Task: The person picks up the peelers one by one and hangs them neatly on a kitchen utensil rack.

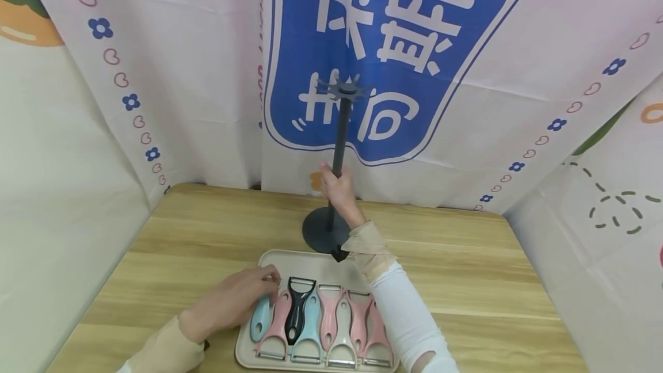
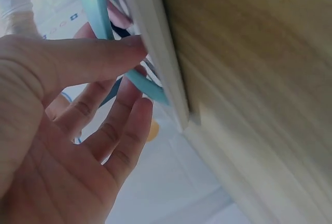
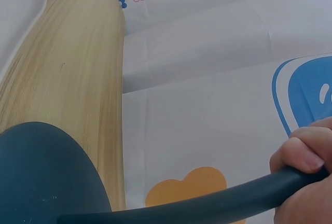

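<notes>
My right hand (image 1: 340,190) grips the pole of a dark grey rack stand (image 1: 339,138), which stands upright on its round base behind the tray. Prongs spread from the stand's top. In the right wrist view the fingers (image 3: 296,154) curl round the pole (image 3: 223,200). At the tray's left side, my left hand (image 1: 240,293) pinches the head end of a light blue peeler (image 1: 260,322), hiding most of that end. The left wrist view has the thumb (image 2: 104,57) against this peeler (image 2: 95,9), which is still at the tray.
A beige tray (image 1: 295,257) holds several peelers side by side: a black peeler (image 1: 297,309), another light blue peeler (image 1: 310,327), a whitish peeler (image 1: 343,330) and pink ones. The wooden table (image 1: 207,235) meets printed cloth walls (image 1: 217,102) at back and sides.
</notes>
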Demonstrator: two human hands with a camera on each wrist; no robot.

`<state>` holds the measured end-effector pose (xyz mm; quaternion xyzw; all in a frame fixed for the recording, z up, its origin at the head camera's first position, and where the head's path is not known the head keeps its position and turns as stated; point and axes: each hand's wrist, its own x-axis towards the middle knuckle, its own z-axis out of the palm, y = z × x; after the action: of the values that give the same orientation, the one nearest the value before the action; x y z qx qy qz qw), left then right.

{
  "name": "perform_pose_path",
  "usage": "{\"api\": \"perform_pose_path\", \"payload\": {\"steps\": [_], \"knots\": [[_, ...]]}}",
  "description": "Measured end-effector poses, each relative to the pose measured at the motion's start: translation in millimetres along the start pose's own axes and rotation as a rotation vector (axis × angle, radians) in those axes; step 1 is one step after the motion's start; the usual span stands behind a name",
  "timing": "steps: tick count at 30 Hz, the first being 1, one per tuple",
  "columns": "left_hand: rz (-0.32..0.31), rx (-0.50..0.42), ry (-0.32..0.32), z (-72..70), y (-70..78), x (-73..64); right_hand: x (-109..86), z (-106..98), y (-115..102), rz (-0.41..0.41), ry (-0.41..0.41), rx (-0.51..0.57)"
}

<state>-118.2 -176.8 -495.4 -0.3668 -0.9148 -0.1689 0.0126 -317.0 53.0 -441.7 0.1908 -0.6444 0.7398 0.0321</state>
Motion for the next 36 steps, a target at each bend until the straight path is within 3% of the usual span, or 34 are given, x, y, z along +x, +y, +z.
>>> {"api": "perform_pose_path", "payload": {"steps": [8, 14, 20, 26, 32, 36], "knots": [[0.042, -0.035, 0.042, -11.7, 0.0, 5.8, -0.8, -11, -1, -0.02, 0.007, -0.01], [0.008, -0.104, 0.013, -20.1, 0.6, 7.7, -3.4, -18, -1, -0.019, -0.003, 0.004], [0.007, -0.147, 0.045, -26.9, -3.2, 11.8, -5.7, -24, -2, 0.0, -0.011, 0.014], [-0.066, -0.191, 0.032, -36.3, -3.8, 20.1, -5.8, -27, 0, -0.006, -0.001, -0.005], [-0.127, -0.203, 0.14, -40.9, -0.9, 18.7, 0.0, -16, 1, 0.005, -0.043, -0.01], [-0.139, -0.153, 0.23, -42.5, 0.5, 15.4, 2.4, -10, 2, 0.009, -0.069, -0.009]]}}
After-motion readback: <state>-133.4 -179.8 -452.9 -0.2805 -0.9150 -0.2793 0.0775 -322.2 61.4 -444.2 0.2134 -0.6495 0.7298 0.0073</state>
